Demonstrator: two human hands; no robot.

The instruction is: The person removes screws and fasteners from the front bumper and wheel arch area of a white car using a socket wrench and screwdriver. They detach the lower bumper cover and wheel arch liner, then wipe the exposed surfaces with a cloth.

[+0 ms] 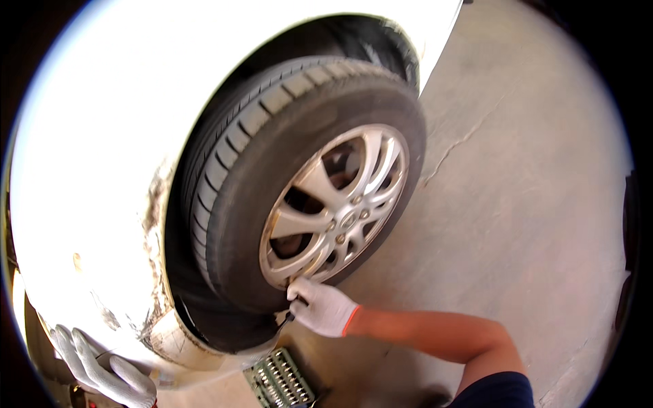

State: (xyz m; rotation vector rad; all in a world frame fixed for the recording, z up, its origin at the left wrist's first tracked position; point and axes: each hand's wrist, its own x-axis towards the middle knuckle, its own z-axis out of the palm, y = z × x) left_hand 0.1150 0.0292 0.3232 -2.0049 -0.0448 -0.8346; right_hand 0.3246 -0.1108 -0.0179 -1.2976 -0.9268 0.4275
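My right hand (325,307), in a white glove with an orange cuff, is closed at the lower edge of the silver alloy wheel rim (320,180). From the fist a thin dark rod-like thing (287,319) points down and left; its kind cannot be made out. The black tyre (235,238) around the rim is mounted in the wheel arch of a white car (102,136). At the lower left, my left hand (102,374), also gloved, has its fingers stretched out against the car's lower bodywork.
A green socket set case (279,379) lies open on the concrete floor (517,190) below the wheel. Rust and peeling paint (156,251) mark the edge of the wheel arch. A crack (442,160) runs across the floor to the right of the tyre.
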